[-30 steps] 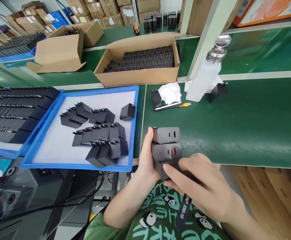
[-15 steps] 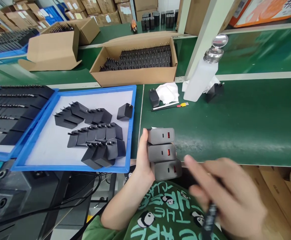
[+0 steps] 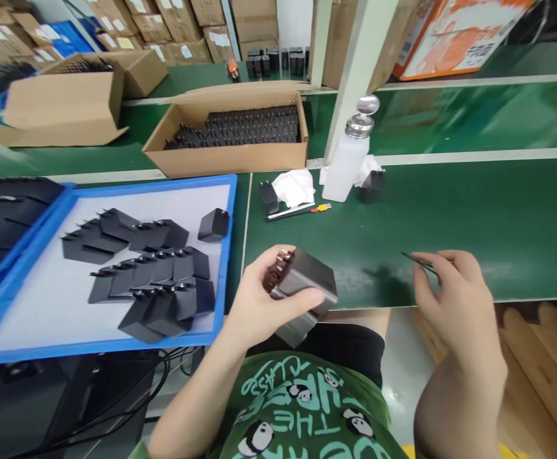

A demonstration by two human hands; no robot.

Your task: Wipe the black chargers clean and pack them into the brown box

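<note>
My left hand (image 3: 254, 309) is wrapped round a small stack of dark grey power adapters (image 3: 311, 277), held above the front edge of the bench. Their metal plug pins point left, and the thumb lies across their sides. My right hand (image 3: 462, 312) is off to the right, pinching thin black tweezers (image 3: 422, 262) whose tip points left. The rest of the tool is hidden in the fingers. On the left, a blue-rimmed tray (image 3: 229, 255) with a white base carries several more black adapters (image 3: 151, 271), most in touching rows.
Behind are an open carton (image 3: 240, 156) of adapters and a white pump bottle (image 3: 345, 166). White tissue (image 3: 295, 188), a single adapter (image 3: 269, 197) and a thin stick with a yellow-tipped cable (image 3: 302, 211) lie on the green bench (image 3: 474, 223). A post (image 3: 359, 70) rises behind the bottle.
My left hand has turned the adapters, so their port faces no longer show and the pins do. My right hand has moved up and away, and the tweezers now point left over the bench.
</note>
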